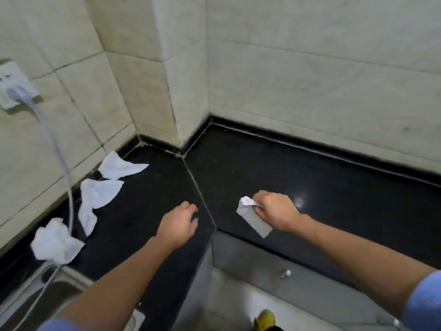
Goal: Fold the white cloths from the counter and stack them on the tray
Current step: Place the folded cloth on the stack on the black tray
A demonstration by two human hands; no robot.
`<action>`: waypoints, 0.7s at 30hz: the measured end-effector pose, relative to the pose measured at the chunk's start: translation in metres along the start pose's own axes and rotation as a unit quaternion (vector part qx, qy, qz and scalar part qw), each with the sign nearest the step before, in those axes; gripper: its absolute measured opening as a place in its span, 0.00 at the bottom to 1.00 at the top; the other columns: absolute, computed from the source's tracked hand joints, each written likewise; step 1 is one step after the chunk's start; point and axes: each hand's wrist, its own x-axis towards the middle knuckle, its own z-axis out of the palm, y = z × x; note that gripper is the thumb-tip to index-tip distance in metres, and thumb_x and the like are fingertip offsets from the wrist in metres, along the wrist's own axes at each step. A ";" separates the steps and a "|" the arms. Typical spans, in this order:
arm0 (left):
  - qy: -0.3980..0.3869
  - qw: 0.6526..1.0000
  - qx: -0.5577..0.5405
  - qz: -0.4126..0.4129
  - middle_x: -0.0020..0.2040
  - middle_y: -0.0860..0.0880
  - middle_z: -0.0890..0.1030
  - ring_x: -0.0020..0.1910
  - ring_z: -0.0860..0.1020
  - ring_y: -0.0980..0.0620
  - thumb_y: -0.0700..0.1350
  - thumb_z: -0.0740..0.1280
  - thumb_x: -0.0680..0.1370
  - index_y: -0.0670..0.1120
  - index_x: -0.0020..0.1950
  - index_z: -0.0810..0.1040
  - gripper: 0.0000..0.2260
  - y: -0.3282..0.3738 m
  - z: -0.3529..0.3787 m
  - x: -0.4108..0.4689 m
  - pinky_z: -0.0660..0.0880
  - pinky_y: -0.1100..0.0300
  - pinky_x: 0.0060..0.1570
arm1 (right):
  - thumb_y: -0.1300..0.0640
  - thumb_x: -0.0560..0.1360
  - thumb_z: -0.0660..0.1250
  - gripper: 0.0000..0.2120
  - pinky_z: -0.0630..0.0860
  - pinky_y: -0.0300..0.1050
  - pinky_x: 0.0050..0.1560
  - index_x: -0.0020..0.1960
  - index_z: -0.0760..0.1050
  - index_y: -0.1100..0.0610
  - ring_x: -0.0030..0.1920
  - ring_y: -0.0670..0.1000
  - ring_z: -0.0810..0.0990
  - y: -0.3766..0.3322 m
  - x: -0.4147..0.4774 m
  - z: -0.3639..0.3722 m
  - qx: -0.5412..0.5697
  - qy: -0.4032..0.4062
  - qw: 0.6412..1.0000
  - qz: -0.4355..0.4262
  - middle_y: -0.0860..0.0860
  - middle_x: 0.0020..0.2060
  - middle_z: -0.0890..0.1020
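- White terry-like fabric, folded into a narrow packet, hangs in the middle right of the frame: this folded cloth (255, 221) is pinched at its upper end by the right hand (274, 211), fingers curled round the bunched edge, and the lower end dangles just over the black table (334, 187).
- The left hand (177, 225) sits at centre frame over the table's edge, fingers loosely bent and holding nothing.
- Four loose cloths (99, 193) lie crumpled in a line along the wall at the left of the frame, near a grey cable (69, 187) that runs down from the socket (14, 84).
- Judging by the way it drapes, the fabric is light, limp and not fragile; it should not slip, but a fold is likely to fall open if held by one layer only.
- A safer hold looks like a pinch through all layers at the folded edge, or a flat palm underneath.
- No tray shows in this view, so I cannot tell where the stack goes.
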 end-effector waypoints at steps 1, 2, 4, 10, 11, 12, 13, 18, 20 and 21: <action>-0.003 1.000 0.004 0.030 0.55 0.48 0.74 0.52 0.77 0.46 0.49 0.62 0.78 0.48 0.62 0.74 0.13 0.022 0.002 0.009 0.74 0.52 0.47 | 0.51 0.79 0.56 0.10 0.70 0.48 0.41 0.51 0.73 0.55 0.49 0.57 0.79 0.017 -0.020 -0.005 -0.004 0.008 1.000 0.026 0.51 0.51 0.78; -0.006 0.998 0.008 0.056 0.55 0.49 0.74 0.52 0.77 0.46 0.49 0.62 0.78 0.48 0.62 0.74 0.13 0.044 0.004 0.017 0.74 0.52 0.48 | 0.51 0.79 0.56 0.10 0.69 0.47 0.40 0.50 0.73 0.55 0.48 0.57 0.79 0.034 -0.040 -0.008 -0.008 0.017 0.999 0.050 0.51 0.50 0.78; -0.015 0.994 0.018 0.103 0.56 0.49 0.74 0.53 0.77 0.47 0.49 0.62 0.78 0.49 0.62 0.73 0.14 0.090 0.010 0.030 0.75 0.53 0.49 | 0.51 0.79 0.57 0.09 0.67 0.46 0.38 0.50 0.73 0.55 0.47 0.56 0.79 0.068 -0.082 -0.013 -0.014 0.032 0.995 0.096 0.51 0.49 0.78; -0.036 0.969 0.039 0.239 0.57 0.50 0.74 0.53 0.77 0.48 0.49 0.61 0.79 0.49 0.63 0.73 0.14 0.248 0.045 0.047 0.73 0.54 0.49 | 0.48 0.77 0.59 0.09 0.72 0.47 0.40 0.50 0.75 0.51 0.47 0.55 0.80 0.165 -0.220 -0.019 0.009 0.055 0.967 0.248 0.49 0.48 0.81; -0.038 0.964 0.040 0.259 0.57 0.50 0.74 0.54 0.77 0.47 0.49 0.61 0.79 0.49 0.63 0.74 0.13 0.278 0.054 0.047 0.73 0.54 0.49 | 0.48 0.77 0.59 0.09 0.71 0.47 0.40 0.50 0.75 0.50 0.47 0.55 0.80 0.181 -0.247 -0.019 0.011 0.057 0.962 0.267 0.49 0.48 0.81; -0.040 0.959 0.039 0.276 0.57 0.50 0.74 0.54 0.77 0.47 0.49 0.61 0.79 0.48 0.63 0.74 0.13 0.309 0.064 0.046 0.73 0.54 0.49 | 0.48 0.77 0.59 0.09 0.71 0.47 0.39 0.51 0.75 0.50 0.47 0.54 0.80 0.198 -0.275 -0.020 0.015 0.058 0.957 0.284 0.48 0.47 0.81; -0.045 0.955 0.036 0.290 0.57 0.50 0.74 0.54 0.77 0.47 0.49 0.61 0.79 0.48 0.62 0.74 0.13 0.341 0.075 0.043 0.73 0.54 0.49 | 0.48 0.76 0.59 0.09 0.71 0.46 0.39 0.51 0.75 0.50 0.46 0.54 0.80 0.214 -0.303 -0.021 0.021 0.058 0.952 0.301 0.48 0.47 0.82; -0.087 0.923 0.024 0.374 0.58 0.50 0.75 0.54 0.77 0.47 0.50 0.61 0.79 0.49 0.63 0.73 0.14 0.504 0.137 0.009 0.74 0.53 0.50 | 0.48 0.75 0.60 0.08 0.69 0.45 0.38 0.49 0.76 0.49 0.46 0.53 0.80 0.293 -0.445 -0.033 0.032 0.072 0.919 0.386 0.48 0.45 0.82; -0.104 0.906 0.022 0.410 0.58 0.50 0.75 0.54 0.77 0.47 0.50 0.61 0.79 0.49 0.63 0.73 0.14 0.558 0.156 -0.007 0.74 0.54 0.49 | 0.49 0.75 0.60 0.08 0.67 0.45 0.38 0.48 0.76 0.49 0.47 0.54 0.79 0.318 -0.497 -0.040 0.033 0.086 0.899 0.427 0.48 0.45 0.82; -0.112 0.896 0.021 0.429 0.58 0.50 0.75 0.54 0.77 0.48 0.50 0.60 0.79 0.49 0.64 0.73 0.14 0.583 0.164 -0.013 0.74 0.54 0.49 | 0.50 0.74 0.60 0.08 0.67 0.45 0.38 0.48 0.76 0.49 0.48 0.54 0.79 0.329 -0.521 -0.043 0.033 0.091 0.890 0.445 0.48 0.46 0.82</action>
